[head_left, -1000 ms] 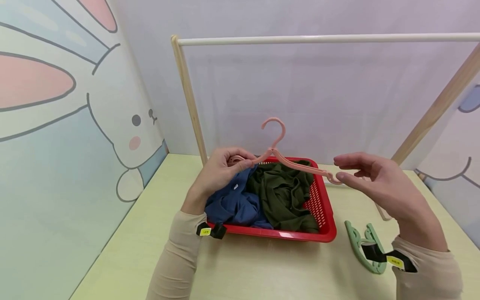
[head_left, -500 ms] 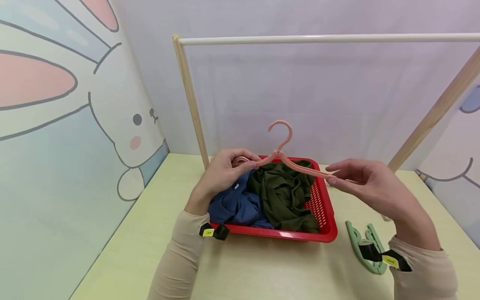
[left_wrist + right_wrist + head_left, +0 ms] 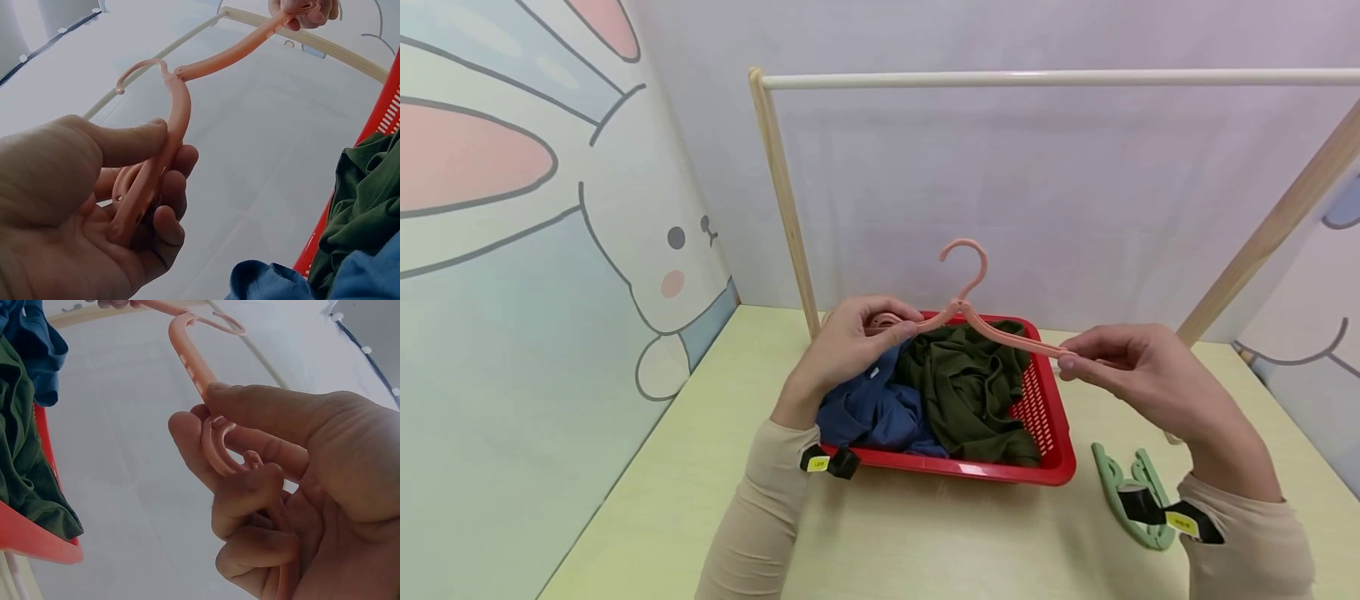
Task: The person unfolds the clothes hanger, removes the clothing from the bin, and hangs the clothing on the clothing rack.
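Observation:
A pink plastic clothes hanger (image 3: 1000, 335) is held up over the basket, its hook pointing upward and its two arms spread. My left hand (image 3: 848, 342) grips the left arm, thumb on one side and fingers curled behind it, as the left wrist view confirms. At the other end my right hand (image 3: 1142, 362) pinches the right arm between thumb and fingers; in the right wrist view its other fingers curl around the hanger's looped end (image 3: 219, 440). Beneath lie a blue garment (image 3: 876, 412) and a dark green garment (image 3: 966, 387), crumpled in the red basket (image 3: 977, 471).
A green folded hanger (image 3: 1131, 500) lies on the table, partly behind the right wrist strap. Behind the basket stands a rack with a white rail (image 3: 1045, 79) and wooden posts (image 3: 786, 200). A rabbit-painted wall (image 3: 490, 350) borders the left side.
My right hand has moved left and taken hold of the hanger's right arm, having been partly spread at its end. The hanger and left hand have shifted slightly right.

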Motion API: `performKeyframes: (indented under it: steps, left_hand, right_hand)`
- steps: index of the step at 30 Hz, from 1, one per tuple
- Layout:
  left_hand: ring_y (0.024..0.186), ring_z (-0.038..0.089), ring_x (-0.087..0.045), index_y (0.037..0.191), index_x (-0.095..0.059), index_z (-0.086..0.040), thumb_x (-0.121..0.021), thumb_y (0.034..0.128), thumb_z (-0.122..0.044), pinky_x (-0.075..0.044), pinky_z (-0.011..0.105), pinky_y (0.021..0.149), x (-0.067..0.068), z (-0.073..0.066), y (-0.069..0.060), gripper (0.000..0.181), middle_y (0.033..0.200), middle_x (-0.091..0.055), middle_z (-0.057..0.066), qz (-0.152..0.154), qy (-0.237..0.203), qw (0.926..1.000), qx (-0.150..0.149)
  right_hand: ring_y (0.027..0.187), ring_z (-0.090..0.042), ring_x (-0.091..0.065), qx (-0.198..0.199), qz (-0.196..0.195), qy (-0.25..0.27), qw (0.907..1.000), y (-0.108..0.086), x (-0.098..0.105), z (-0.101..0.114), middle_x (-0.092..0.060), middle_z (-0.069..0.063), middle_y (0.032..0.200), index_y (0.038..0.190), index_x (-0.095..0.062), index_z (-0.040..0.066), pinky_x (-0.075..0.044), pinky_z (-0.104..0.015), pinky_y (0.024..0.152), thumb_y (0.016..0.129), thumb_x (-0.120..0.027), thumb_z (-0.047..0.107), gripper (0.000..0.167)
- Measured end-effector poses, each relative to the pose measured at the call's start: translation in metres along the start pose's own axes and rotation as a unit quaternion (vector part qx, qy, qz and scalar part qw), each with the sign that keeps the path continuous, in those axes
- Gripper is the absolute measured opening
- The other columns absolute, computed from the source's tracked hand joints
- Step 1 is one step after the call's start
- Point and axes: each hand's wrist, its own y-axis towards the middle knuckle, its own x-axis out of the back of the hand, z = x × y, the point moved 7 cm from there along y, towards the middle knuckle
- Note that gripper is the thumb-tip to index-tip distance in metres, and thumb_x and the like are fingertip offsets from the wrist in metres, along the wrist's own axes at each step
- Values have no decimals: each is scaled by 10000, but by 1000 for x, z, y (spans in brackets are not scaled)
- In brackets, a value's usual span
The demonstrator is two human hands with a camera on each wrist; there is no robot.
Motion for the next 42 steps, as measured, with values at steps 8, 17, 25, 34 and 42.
performKeyframes:
  steps: [8,17,25,34,42]
  left_hand:
    - [935,289,-677,1226,-820,-85,-743,1084,-147,-552,352,808,13,-3,-2,174,1119,-788,65,-310,447,9983,-187]
    - [835,235,-676,1128,-842,-75,-784,1059,-138,-568,366,744,14,-4,1,110,1049,-802,46,-444,893,9943,-379]
    - [763,266,-635,1093,-881,-92,-816,1036,-149,-506,308,642,14,-4,1,103,1013,-812,34,-522,1246,9902,-346]
    - [738,281,-563,1111,-846,-47,-776,1061,-132,-436,307,626,18,-2,-1,121,942,-750,89,-721,805,9936,-338]
    - [843,282,-622,1173,-815,-73,-719,1104,-151,-512,332,708,29,-1,-5,142,1062,-751,120,-1103,531,9923,-179]
  right_hand:
    - [911,-152,-809,-123,-33,-53,9999,-3,5,-4,-846,2,995,1177,-844,147,-617,-215,819,1046,-817,210,148]
    - [910,-149,-809,-248,-92,5,9997,-5,6,-7,-848,-6,988,1183,-846,133,-615,-217,816,1036,-829,211,167]
    - [899,-145,-800,-190,-97,-62,9998,-5,7,-7,-848,2,983,1171,-853,135,-623,-240,801,1030,-835,200,156]
    - [915,-134,-799,-243,-99,-104,9996,-4,8,-6,-849,9,982,1156,-857,152,-607,-222,813,1032,-836,227,147]
    - [892,-139,-802,-161,-133,-30,9998,-4,11,-7,-852,2,977,1159,-847,112,-614,-219,796,1032,-830,179,145]
